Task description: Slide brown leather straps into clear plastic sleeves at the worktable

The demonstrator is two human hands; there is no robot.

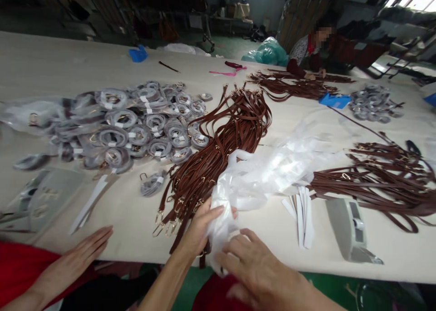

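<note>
My left hand (199, 229) and my right hand (254, 263) both grip a crumpled bunch of clear plastic bags (269, 175) at the table's near edge. The left hand pinches the bags from the left. The right hand closes on their lower end from below. Just left of the bags lies a long pile of brown leather straps (221, 152) with gold clasps at the near end. My left hand rests over that end of the pile.
Another person's hand (81, 252) lies flat at the table edge on the left. Wrapped grey strap coils (136, 125) fill the left side. More brown straps (381, 184), white paper strips (303, 215) and a grey tape dispenser (350, 231) lie right. A person (309, 52) works at the far side.
</note>
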